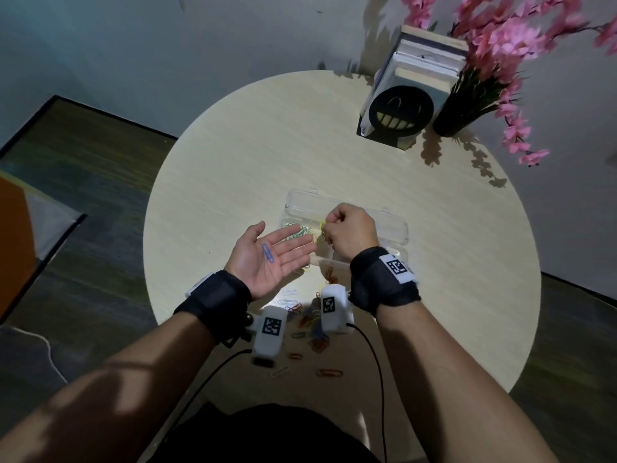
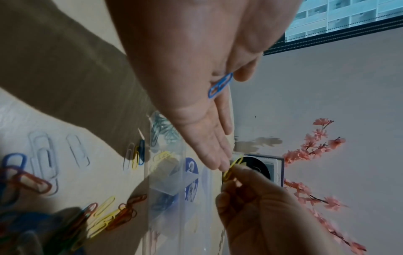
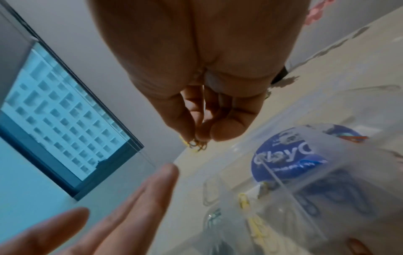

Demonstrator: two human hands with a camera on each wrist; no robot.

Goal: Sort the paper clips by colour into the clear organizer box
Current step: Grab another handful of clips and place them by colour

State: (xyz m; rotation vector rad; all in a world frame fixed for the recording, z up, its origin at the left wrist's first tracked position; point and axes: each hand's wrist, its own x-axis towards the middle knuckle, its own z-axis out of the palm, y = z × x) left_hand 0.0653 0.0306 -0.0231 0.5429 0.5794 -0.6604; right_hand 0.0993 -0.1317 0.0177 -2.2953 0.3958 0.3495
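Clear organizer box (image 1: 394,228) on round table (image 1: 233,155), lid open. Green paper clips (image 1: 295,232) in its left compartment; yellow clips (image 3: 256,226) in next one; blue clips (image 3: 335,195) in compartment beyond. Right hand (image 1: 350,233) above box, fingers curled, pinching yellow paper clip (image 2: 232,168). Left hand (image 1: 270,259) just left of box, palm up, fingers flat, blue paper clip (image 1: 267,252) lying on palm. Unsorted mixed-colour clips (image 1: 314,332) on table, nearer person than box.
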